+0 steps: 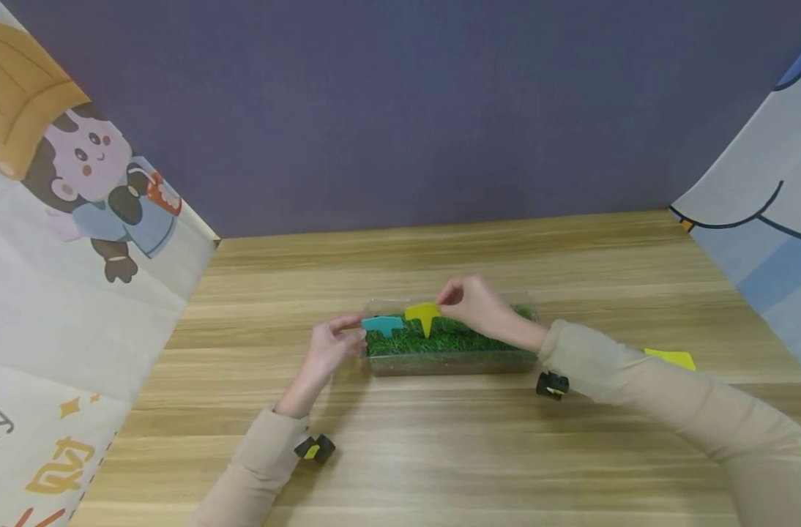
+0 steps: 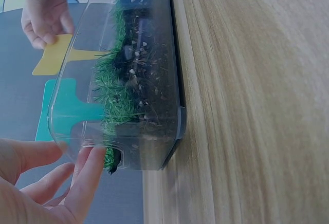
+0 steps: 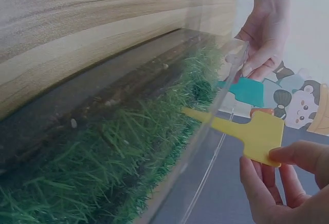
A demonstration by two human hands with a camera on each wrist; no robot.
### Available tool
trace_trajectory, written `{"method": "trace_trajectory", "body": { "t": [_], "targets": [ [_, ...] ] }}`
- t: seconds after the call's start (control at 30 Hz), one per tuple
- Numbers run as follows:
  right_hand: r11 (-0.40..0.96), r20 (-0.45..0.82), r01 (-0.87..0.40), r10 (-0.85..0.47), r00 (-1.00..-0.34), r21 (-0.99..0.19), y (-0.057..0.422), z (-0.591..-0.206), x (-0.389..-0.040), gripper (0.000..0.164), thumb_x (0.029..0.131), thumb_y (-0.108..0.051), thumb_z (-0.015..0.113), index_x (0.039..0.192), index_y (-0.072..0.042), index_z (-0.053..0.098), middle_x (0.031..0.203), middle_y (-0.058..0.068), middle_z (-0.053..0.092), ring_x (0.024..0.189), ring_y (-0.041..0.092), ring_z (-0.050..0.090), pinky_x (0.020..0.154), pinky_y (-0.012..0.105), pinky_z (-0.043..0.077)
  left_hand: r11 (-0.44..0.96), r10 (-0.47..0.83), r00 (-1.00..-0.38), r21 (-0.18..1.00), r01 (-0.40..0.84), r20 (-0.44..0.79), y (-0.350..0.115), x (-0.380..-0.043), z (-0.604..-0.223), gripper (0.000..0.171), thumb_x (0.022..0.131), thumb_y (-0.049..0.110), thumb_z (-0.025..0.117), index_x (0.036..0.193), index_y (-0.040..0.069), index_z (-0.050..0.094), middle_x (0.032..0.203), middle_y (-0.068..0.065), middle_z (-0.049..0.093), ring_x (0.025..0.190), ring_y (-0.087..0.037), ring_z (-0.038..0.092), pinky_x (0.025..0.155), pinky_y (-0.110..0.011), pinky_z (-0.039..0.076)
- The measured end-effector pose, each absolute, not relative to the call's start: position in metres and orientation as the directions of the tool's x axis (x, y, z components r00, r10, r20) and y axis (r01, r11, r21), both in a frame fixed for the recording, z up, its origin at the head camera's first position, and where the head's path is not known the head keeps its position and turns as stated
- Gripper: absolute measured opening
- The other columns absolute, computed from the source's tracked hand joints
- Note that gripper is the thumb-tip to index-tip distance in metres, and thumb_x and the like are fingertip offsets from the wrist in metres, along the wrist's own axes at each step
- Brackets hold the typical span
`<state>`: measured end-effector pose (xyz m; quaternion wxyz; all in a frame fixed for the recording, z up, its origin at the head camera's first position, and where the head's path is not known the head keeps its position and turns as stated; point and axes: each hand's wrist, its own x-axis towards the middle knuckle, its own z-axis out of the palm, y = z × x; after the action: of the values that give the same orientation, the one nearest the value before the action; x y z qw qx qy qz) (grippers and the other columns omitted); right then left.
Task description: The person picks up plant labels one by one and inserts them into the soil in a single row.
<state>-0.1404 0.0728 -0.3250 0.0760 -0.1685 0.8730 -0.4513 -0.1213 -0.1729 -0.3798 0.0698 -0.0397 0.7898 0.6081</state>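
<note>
My right hand [image 1: 477, 306] pinches one end of the head of a yellow T-shaped plant label [image 3: 263, 137] between thumb and fingers. The label's pointed stem reaches down to the artificial-looking grass [image 1: 453, 338] in a clear plastic box [image 1: 453, 364]. To its left, a teal plant label [image 2: 64, 108] of the same shape stands in the grass. My left hand [image 1: 328, 350] is at the box's left end, its fingers fairly straight. In the left wrist view its fingertips touch the box end, close beside the teal label. Where the yellow stem's tip ends in the grass is unclear.
Another flat yellow piece [image 1: 671, 358] lies on the wooden table [image 1: 440, 454] at the right, partly behind the right sleeve. Black wrist devices [image 1: 553, 385] hang at both cuffs. A dark blue panel [image 1: 400, 117] rises behind the table, with printed sheets at both sides.
</note>
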Motion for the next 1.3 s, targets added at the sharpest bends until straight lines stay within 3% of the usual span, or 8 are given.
{"method": "trace_trajectory", "body": {
  "t": [1.3],
  "targets": [
    [0.570,0.024,-0.251,-0.375,-0.927,-0.783,0.070,-0.340,-0.136,0.006,0.077,0.000,0.061,0.082,0.000,0.064,0.080,0.008,0.063,0.070,0.015,0.056,0.063,0.024,0.052,0.259,0.020,-0.989,0.956,-0.139,-0.149,-0.172,-0.120,-0.381,0.035,0.082,-0.002,0.056,0.116,-0.004,0.053,0.112,-0.021,0.056,0.075,-0.022,0.063,0.067,-0.027,0.056]
  ]
}}
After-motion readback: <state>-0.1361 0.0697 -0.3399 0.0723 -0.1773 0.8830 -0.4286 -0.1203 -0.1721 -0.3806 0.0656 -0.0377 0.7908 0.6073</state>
